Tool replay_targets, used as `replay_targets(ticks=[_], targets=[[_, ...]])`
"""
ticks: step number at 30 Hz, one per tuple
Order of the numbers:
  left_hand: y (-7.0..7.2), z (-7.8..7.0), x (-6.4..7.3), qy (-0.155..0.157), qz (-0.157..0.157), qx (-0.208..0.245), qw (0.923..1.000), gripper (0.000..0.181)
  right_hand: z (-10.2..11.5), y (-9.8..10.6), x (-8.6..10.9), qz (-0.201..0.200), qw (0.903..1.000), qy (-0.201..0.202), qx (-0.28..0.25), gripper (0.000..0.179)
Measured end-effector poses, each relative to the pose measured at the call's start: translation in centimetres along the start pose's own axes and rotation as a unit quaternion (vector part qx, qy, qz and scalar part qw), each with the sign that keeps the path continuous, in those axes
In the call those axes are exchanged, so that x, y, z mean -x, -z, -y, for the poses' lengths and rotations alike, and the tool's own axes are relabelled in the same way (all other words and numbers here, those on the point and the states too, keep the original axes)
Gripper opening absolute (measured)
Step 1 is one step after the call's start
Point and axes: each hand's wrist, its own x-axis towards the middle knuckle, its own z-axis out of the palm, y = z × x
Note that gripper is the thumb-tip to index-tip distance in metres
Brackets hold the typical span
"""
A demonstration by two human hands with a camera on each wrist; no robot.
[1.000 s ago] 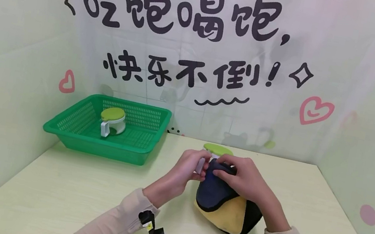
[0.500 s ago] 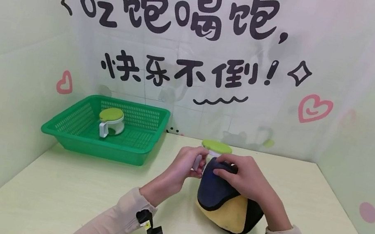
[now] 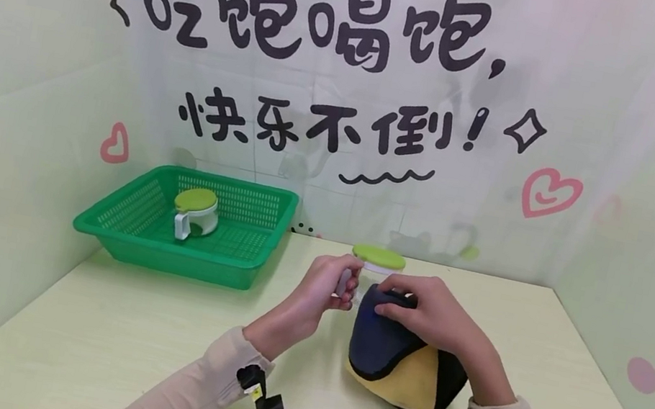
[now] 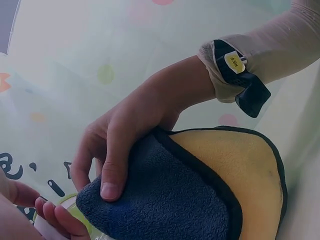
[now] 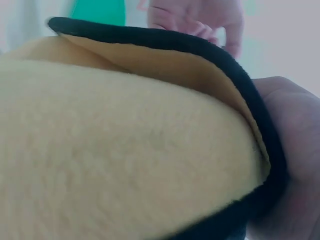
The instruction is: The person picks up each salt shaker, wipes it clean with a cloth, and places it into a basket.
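My left hand [image 3: 316, 283] grips the pale handle [image 3: 343, 282] of a clear jar with a green lid [image 3: 379, 257]. The right hand [image 3: 438, 315] pinches a folded cleaning cloth [image 3: 383, 342], navy on one face and yellow on the other, edged in black. Its top corner lies against the near side of the jar and hides most of the jar's body. In the left wrist view, the right thumb presses the navy side of the cloth [image 4: 165, 195]. Yellow folds of the cloth [image 5: 120, 140] fill the right wrist view.
A green plastic basket [image 3: 173, 256] stands at the back left of the pale table [image 3: 144, 348]. Inside it sits another jar [image 3: 198, 211] with a green lid and white handle. A printed wall sheet [image 3: 313, 209] rises behind the table.
The right hand and the cloth have shifted slightly to the right, away from the left hand. More of the jar below its lid shows now. The left hand keeps its grip, almost still.
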Motion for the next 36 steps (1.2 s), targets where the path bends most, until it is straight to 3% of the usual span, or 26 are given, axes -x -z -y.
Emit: replay_targets(ticks=[9, 14, 19, 26, 29, 36], targets=[[0.0, 0.0, 0.0, 0.003, 0.001, 0.009, 1.0, 0.029, 0.2, 0.2, 0.2, -0.077, 0.997, 0.004, 0.01, 0.014], [0.2, 0.1, 0.0, -0.003, -0.001, 0.008, 1.0, 0.032, 0.3, -0.5, -0.1, -0.05, 0.9987, 0.013, -0.002, 0.015], [0.3, -0.1, 0.2, -0.008, -0.002, 0.007, 0.9999, 0.033, -0.1, 0.2, 0.1, -0.021, 0.9998, 0.005, 0.004, 0.014], [0.1, -0.3, 0.1, -0.001, -0.002, 0.009, 1.0, 0.029, -0.6, 0.9, 0.6, -0.079, 0.9966, -0.014, 0.015, 0.013], [0.0, -0.3, 0.1, 0.0, -0.002, 0.009, 1.0, 0.028, -0.6, 0.6, 0.5, -0.087, 0.9961, -0.01, 0.011, 0.012], [0.0, -0.2, 0.1, -0.004, -0.003, 0.014, 0.9999, 0.028, -0.4, 0.4, 0.2, -0.033, 0.9991, 0.026, 0.003, 0.013]])
